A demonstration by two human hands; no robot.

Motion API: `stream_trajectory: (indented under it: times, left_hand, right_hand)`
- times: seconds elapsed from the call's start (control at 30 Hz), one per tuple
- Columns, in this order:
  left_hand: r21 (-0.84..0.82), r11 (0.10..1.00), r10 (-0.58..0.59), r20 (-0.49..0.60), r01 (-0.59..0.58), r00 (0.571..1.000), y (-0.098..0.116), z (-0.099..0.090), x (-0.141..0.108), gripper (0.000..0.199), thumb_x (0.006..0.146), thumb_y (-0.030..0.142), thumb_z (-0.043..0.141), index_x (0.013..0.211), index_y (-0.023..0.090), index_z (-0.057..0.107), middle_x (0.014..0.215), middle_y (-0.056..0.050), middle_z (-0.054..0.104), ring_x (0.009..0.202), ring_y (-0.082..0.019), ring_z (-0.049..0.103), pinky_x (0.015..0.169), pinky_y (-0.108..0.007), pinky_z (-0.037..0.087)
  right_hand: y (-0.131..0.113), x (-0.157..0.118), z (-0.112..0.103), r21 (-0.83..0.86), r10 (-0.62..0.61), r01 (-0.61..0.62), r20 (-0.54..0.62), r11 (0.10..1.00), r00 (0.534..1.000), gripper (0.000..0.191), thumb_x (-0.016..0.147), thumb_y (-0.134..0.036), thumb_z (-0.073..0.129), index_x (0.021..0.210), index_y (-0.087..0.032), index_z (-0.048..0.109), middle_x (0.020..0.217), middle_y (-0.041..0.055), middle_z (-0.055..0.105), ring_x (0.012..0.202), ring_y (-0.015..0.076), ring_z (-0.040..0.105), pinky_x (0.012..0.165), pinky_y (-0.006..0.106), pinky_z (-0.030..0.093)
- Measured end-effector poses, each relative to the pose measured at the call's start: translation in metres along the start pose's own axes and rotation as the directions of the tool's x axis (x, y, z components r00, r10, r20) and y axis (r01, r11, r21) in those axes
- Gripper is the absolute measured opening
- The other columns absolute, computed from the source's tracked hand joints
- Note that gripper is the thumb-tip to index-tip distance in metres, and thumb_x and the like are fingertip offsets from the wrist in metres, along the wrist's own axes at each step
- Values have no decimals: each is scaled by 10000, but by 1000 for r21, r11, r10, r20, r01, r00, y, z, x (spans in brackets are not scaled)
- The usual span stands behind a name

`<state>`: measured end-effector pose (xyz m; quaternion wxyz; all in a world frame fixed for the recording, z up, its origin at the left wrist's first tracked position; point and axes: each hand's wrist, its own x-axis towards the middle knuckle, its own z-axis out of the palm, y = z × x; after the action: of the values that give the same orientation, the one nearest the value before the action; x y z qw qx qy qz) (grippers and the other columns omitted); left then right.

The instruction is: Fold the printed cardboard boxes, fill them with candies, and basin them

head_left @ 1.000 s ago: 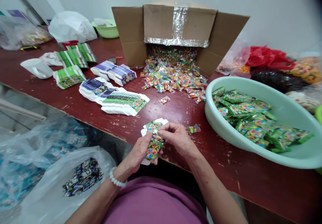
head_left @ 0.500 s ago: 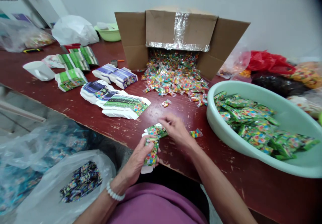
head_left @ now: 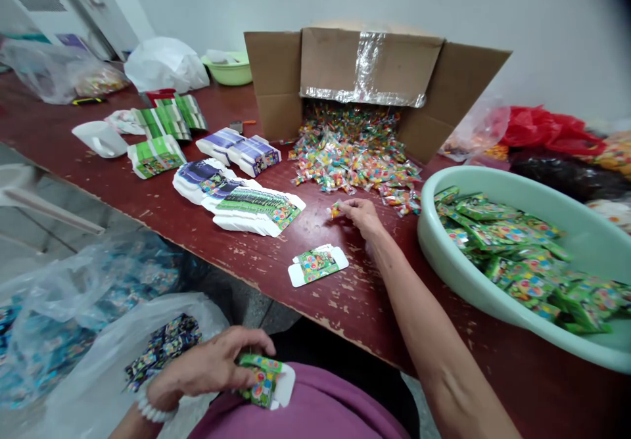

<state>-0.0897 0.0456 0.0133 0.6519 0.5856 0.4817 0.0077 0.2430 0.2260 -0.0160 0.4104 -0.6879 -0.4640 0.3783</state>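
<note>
On the small green boxes [head_left: 318,263] and the packets [head_left: 507,229] there is printing, but I can read no word.

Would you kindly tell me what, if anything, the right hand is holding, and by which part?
The right hand pinches a small colourful candy in clear wrapping by its right end.

There are two hands [head_left: 362,215], one cardboard box [head_left: 369,64], one mug [head_left: 100,138] and one oval tub [head_left: 446,265].
</note>
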Motion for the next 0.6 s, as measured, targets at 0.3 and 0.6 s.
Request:
stream_trajectory:
  times: [0.3,0.6]
  left_hand:
    - [-390,916,80,-40,-89,996,22,16,27,296,830,323,641,1098,211,586,995,-35,680,775,-155,625,661,-237,470]
    - [-531,797,269,-116,-289,956,54,49,53,461,858,234,639,1303,256,519,1004,-33,620,809,-153,585,652,-261,552]
  right_hand:
    - [-14,-102,-17,512,36,-143,214,847,976,398,612,-498,860,746,-176,668,639,4,661,486,89,492,454,223,396]
    - [-11,-171,-15,242,-125,63,248,968,961,198,793,-373,755,772,-178,725,724,29,711,638,152,601,591,262,460]
